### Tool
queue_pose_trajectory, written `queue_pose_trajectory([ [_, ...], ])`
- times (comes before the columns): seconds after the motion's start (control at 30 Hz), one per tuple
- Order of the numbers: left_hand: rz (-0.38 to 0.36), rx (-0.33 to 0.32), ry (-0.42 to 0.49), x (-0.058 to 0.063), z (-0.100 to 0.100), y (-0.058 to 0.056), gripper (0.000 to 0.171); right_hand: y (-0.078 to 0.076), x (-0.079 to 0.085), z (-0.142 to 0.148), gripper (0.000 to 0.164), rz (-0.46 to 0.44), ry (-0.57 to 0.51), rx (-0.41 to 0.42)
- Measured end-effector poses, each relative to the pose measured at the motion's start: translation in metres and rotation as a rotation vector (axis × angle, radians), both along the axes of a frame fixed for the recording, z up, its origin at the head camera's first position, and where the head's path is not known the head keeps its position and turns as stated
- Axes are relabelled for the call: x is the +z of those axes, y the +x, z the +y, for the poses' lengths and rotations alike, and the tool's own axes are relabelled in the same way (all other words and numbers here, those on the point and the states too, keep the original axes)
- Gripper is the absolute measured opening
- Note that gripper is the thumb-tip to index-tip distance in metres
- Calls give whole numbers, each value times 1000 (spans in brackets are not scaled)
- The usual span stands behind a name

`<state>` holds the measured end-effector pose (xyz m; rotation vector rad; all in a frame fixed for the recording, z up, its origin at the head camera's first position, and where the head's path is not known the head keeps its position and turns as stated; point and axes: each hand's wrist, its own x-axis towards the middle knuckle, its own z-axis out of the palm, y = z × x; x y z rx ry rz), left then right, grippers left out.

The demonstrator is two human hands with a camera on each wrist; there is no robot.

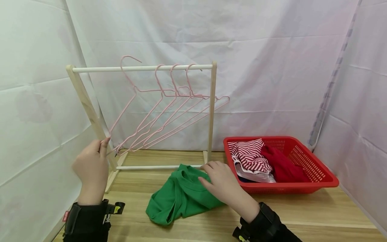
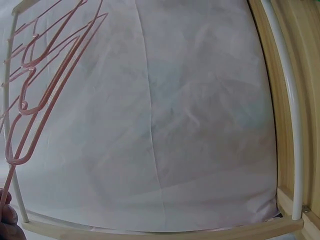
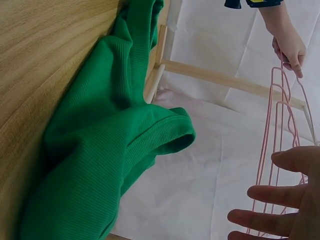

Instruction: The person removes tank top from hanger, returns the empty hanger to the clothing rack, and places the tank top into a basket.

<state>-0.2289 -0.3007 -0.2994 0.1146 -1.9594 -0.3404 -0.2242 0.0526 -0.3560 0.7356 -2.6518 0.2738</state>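
My left hand (image 1: 92, 164) grips the lower corner of a pink clothes hanger (image 1: 123, 112) at the left of the rack, between thumb and curled fingers. This hanger's hook rises above the white top rod. Several other pink hangers (image 2: 31, 107) hang from the rod to its right. On the table before the rack lies a crumpled green ribbed garment (image 1: 184, 195). Over the garment's right side is my right hand (image 1: 222, 183), and the right wrist view shows its fingers (image 3: 260, 220) spread, holding nothing. The green cloth (image 3: 95, 165) lies apart from those fingers there.
A wooden rack (image 1: 212, 111) with white rods stands at the back left of the wooden table (image 1: 326, 218). To the right is a red plastic basket (image 1: 325, 179) holding a red-and-white striped cloth (image 1: 249, 154) and a dark red cloth (image 1: 282, 166). White curtains enclose the table.
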Motion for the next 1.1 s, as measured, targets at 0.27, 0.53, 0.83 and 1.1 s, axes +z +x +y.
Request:
queue_pose_trajectory([
  [0.27,-53,-19,-3,5,3,-10,43,-1,1,-2,34,-27,5,3],
  [0.53,-70,-28,-6,4,5,-17,42,-9,-3,-3,35,-6,3,-7],
  [0.83,-41,-37,-21,-2,4,-18,42,-17,-3,-10,35,-26,5,-4],
  [1.1,-71,-26,-9,-6,5,-19,42,-19,-2,-13,37,-58,19,-23],
])
